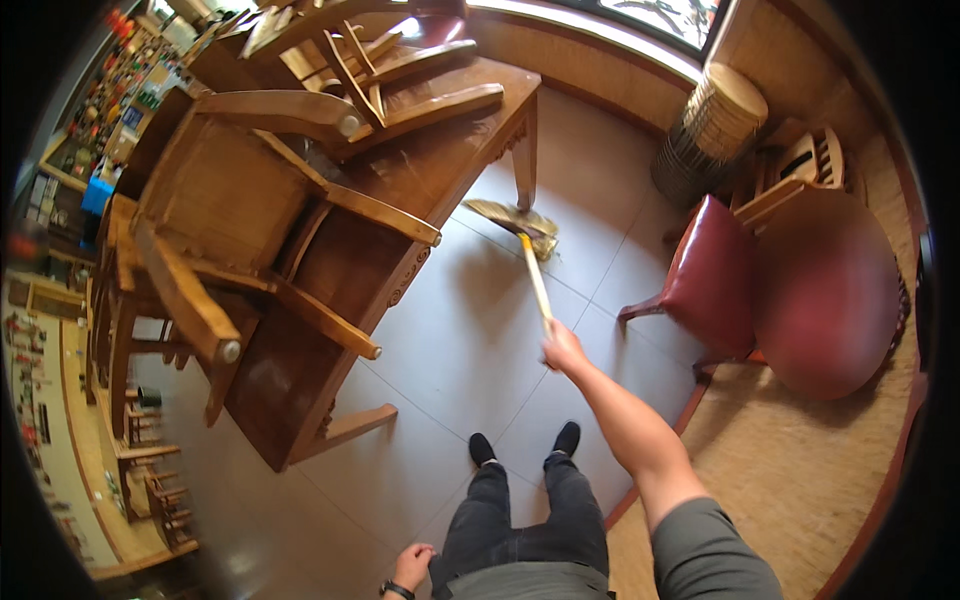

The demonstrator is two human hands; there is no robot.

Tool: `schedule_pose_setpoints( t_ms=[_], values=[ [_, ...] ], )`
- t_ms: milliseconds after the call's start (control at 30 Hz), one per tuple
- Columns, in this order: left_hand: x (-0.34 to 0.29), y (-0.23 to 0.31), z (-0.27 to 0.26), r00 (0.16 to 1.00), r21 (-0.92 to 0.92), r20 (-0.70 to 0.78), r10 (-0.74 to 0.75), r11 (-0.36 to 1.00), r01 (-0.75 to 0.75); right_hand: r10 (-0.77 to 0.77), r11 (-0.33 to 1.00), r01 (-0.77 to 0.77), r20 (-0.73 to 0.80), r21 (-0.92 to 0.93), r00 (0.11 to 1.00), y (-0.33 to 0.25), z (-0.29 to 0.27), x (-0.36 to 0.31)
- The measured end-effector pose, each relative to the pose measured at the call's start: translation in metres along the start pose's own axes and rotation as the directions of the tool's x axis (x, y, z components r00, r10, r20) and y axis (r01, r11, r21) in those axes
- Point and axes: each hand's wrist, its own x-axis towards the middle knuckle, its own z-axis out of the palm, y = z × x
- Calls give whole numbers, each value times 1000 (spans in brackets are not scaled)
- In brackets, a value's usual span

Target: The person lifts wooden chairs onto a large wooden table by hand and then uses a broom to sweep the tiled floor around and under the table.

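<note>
My right hand (563, 348) is wrapped round the pale yellow handle of a broom (537, 275), arm stretched out ahead of me. The broom's wide, golden-brown head (510, 218) lies on the grey tiled floor, beside the foot of a carved wooden table's leg (525, 165). Its bristles are blurred. Down by my left thigh hangs my left hand (412, 565), fingers loosely curled in, with a dark band on the wrist. I see nothing in it.
Upturned wooden chairs (235, 190) rest on the brown table (265, 400) to my left. On my right stand a red-padded chair (710, 270) and a round red seat (825, 295). A woven drum-shaped stool (715, 125) stands near the window wall. Shelves (110, 110) line the far left.
</note>
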Motion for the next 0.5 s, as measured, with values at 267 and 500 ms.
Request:
schedule_pose_setpoints(
  t_ms=[267, 500],
  values=[
    [-53, -94, -86, 944, -204, -58, -325, 929, 308, 37, 951, -1, 113, -308, 993, -63, 235, 84],
    [-14, -121, -141, 954, -178, 37, -297, 938, 299, -16, 828, 194, 325, -525, 946, 83, 231, -106]
  ],
)
